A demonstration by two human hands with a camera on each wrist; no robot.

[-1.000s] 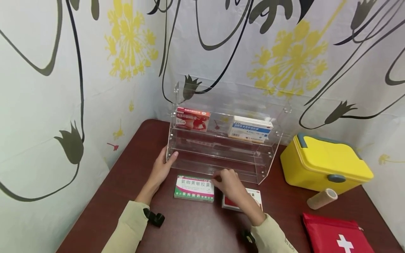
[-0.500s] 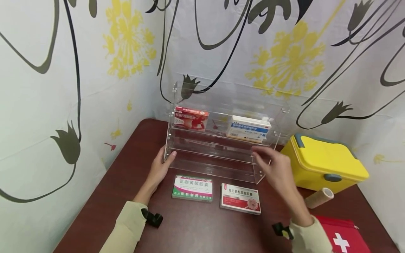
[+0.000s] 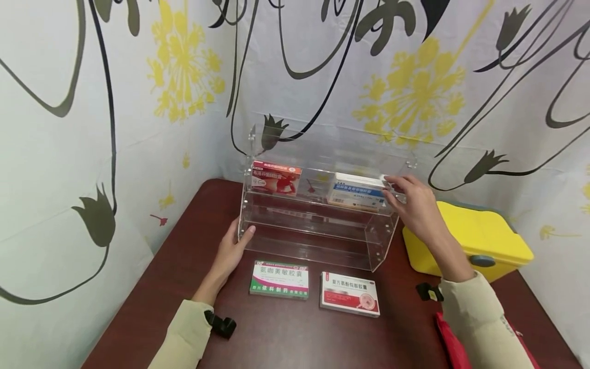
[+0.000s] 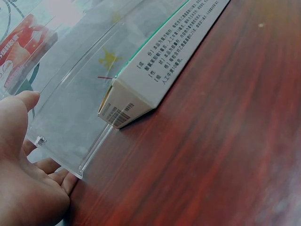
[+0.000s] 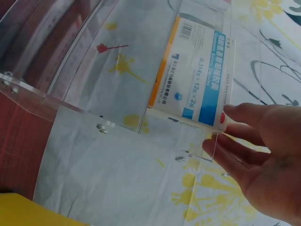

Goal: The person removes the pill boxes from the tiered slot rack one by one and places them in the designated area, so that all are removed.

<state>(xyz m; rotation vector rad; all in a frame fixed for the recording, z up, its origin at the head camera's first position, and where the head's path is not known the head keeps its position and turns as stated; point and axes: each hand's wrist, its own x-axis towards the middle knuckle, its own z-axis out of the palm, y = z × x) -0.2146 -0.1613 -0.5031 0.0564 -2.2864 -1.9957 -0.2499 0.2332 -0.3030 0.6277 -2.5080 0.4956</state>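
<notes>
My left hand (image 3: 229,251) grips the lower left side panel of a clear acrylic rack (image 3: 304,251), thumb inside and fingers around the outside. On the rack's upper shelf stand a red medicine box (image 3: 275,180) at the left and a blue-and-white medicine box (image 5: 195,77) at the right. My right hand (image 3: 415,207) is at the right end of the blue-and-white box. In the right wrist view, one fingertip is right at the box's corner, and the other fingers overlap the rack's side panel, with a gap between. The lower shelf holds no boxes.
A green-and-white medicine box (image 3: 279,280) and a red-and-white one (image 3: 349,294) lie flat before the rack on the dark table (image 3: 276,341). At the right are a yellow case (image 3: 488,233) and a red pouch (image 3: 451,338), partly hidden by my sleeve. Patterned cloth hangs behind.
My right hand has moved from above the table boxes, up and right, to the blue-and-white box's right end, uncovering the red-and-white box. My left hand keeps its grip on the rack.
</notes>
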